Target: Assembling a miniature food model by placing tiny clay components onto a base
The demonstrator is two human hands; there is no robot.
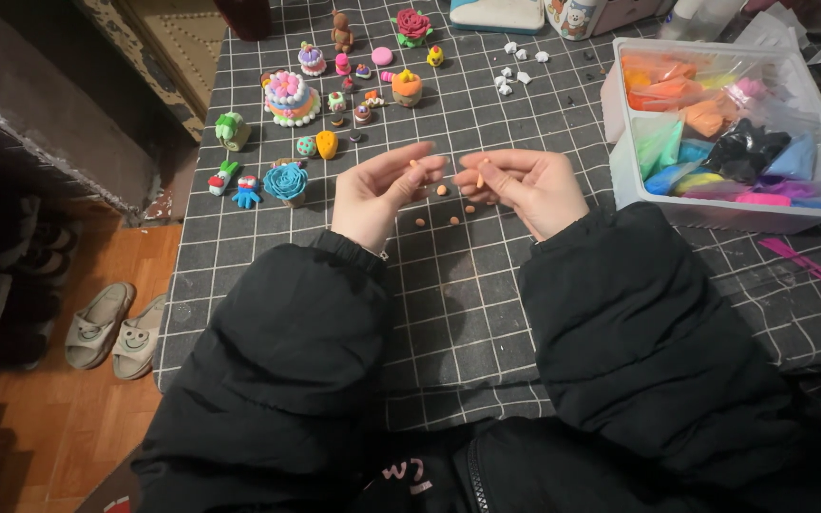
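Black sleeves lead to the left hand (382, 190) and right hand (525, 185), each with fingers pinched on a tiny orange clay bit (480, 178) just above the orange balls (442, 190) on the surface (448, 304), so a light, even pinch seems best.

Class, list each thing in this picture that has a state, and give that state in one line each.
left hand: pinching a small orange clay bit
right hand: pinching a small orange clay bit
orange clay balls: loose on the grid cloth between the hands
plastic bin: open, filled with bagged coloured clay
blue clay rose: finished, standing upright
slippers: off, on the floor
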